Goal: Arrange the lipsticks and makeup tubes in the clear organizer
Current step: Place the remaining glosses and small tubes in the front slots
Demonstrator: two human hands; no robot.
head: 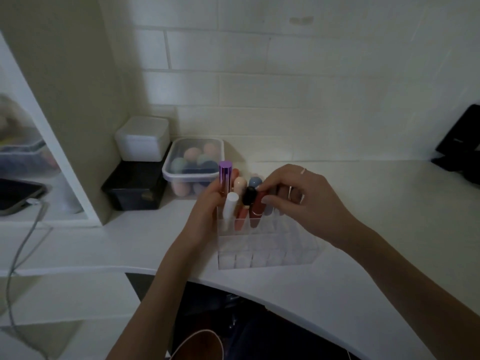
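A clear organizer (262, 252) with a grid of cells stands on the white desk. Several tubes stand in its back rows: a white-capped one (230, 207), a peach-capped one (239, 185), a blue-capped one (255, 182). My left hand (207, 203) grips a purple-capped lipstick (225, 175) upright at the organizer's back left corner. My right hand (298, 201) pinches a red tube with a black cap (255, 202), its lower end inside a cell. The front rows hold nothing.
A lidded clear tub of makeup sponges (193, 165) sits behind the organizer. Left of it a white box (142, 139) rests on a black box (135, 187). A dark object (462, 149) stands far right. A cable (23, 245) hangs left. The desk's curved front edge (259, 287) is near.
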